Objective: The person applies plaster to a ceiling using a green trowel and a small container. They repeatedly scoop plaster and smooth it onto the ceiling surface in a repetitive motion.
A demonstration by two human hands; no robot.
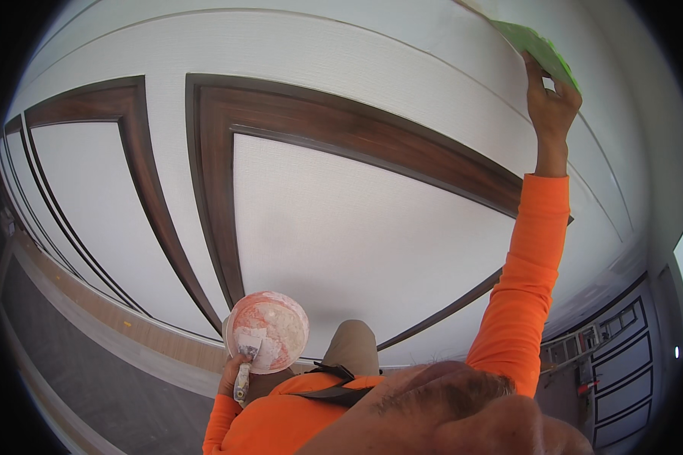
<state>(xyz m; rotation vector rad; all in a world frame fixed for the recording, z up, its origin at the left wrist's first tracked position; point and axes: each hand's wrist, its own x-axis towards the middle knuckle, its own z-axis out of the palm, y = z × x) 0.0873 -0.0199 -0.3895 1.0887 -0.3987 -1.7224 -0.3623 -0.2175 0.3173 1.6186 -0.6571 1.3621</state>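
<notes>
- Right hand (pixel 550 102), raised to the upper right of the frame, had its fingers pinched on a thin, flat green sanding pad (pixel 540 47) and pressed it against the white wall panel (pixel 357 220).
- Left hand (pixel 234 377), at the lower centre-left, was wrapped around two things at once: a round, shallow orange-and-white bowl (pixel 269 330) caked with pale, lumpy filler, and a small putty knife (pixel 244 368) with a smeared metal blade and a light handle, its blade lying on the bowl's lower edge.
- Both sleeves were bright orange knit fabric (pixel 520 303), and a dark strap (pixel 334 390) crossed the chest.
- One pad, one bowl and one knife were in view.
- The wall looked finely textured and matt white, set out in framed panels; two dark brown, wood-grained frames (pixel 212 152) showed clearly, with more narrow ones bending away at the far left.
- Below the wall, at the lower left, ran a pale wood-toned strip of floor (pixel 114 318) beside a grey strip.
- At the lower right, a white panelled door (pixel 622 364) with dark trim lines stood further off.
</notes>
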